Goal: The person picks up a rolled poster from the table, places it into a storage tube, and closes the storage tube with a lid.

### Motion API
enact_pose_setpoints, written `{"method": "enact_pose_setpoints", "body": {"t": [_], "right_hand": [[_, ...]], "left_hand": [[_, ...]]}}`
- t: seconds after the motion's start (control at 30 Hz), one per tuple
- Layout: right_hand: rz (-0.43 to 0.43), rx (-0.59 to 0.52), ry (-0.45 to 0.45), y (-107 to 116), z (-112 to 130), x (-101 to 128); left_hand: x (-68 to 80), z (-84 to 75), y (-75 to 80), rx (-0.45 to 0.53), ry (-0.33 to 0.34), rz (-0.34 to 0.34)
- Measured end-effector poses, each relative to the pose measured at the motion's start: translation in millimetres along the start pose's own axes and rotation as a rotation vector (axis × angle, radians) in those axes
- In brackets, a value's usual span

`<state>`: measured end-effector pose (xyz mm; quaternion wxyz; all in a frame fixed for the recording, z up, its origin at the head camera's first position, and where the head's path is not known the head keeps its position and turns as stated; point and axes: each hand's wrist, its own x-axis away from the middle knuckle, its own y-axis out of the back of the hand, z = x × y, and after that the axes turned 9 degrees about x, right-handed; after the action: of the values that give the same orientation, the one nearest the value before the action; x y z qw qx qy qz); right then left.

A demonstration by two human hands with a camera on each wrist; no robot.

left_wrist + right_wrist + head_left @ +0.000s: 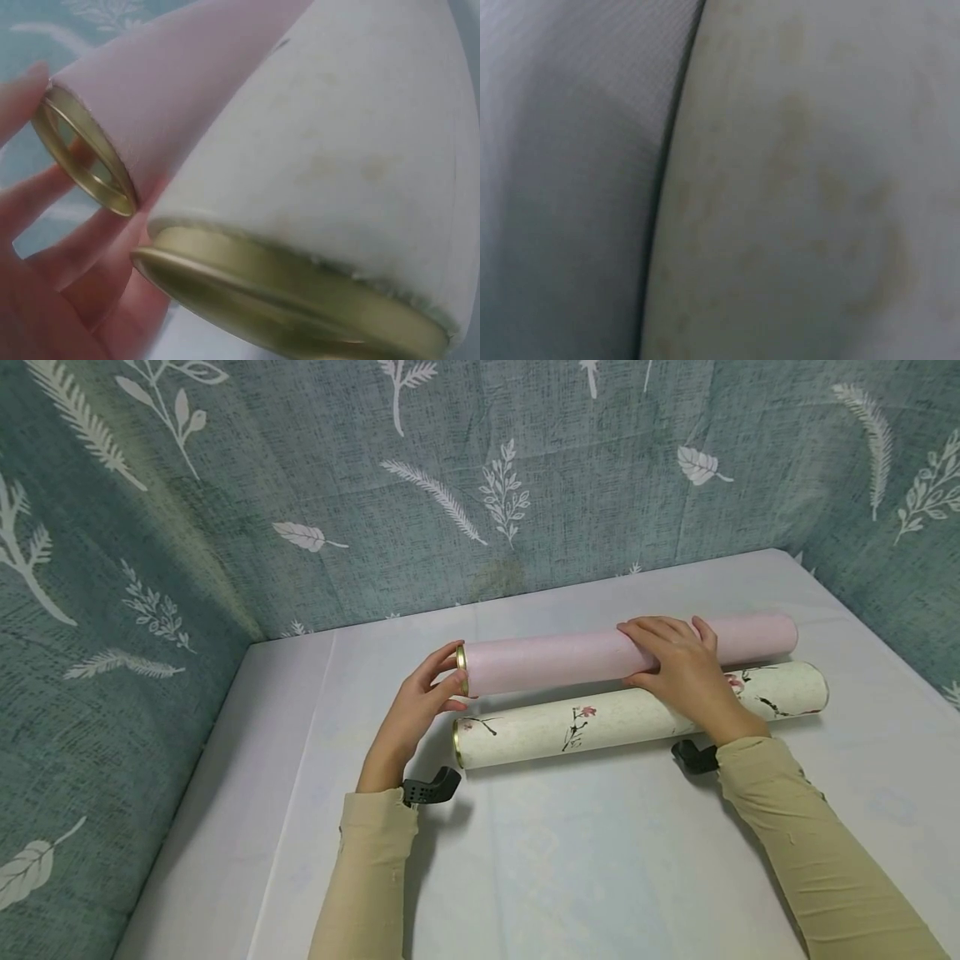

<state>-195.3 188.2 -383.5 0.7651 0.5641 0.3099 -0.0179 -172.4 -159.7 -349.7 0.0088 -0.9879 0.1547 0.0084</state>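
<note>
A long pink tube with a gold metal rim lies at a slant over the table. My left hand holds its left end, fingertips about the gold rim. From above, my right hand grips the tube right of its middle, fingers over the far side and thumb on the near side. Nearer to me and almost parallel lies a cream tube with a flower print and its own gold rim. The right hand passes over this cream tube, whose surface fills much of the right wrist view.
A white cloth covers the table. Behind it and at both sides hangs a green-blue curtain with white leaf prints. Each wrist wears a black camera mount, such as the left one.
</note>
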Motion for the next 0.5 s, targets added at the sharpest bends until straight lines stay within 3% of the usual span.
{"method": "enact_pose_setpoints", "body": {"t": [0.5], "right_hand": [[-0.004,0.003,0.007,-0.3,-0.1,0.5]], "left_hand": [[0.7,-2.0,-1.1,-0.009,0.021,-0.019]]}}
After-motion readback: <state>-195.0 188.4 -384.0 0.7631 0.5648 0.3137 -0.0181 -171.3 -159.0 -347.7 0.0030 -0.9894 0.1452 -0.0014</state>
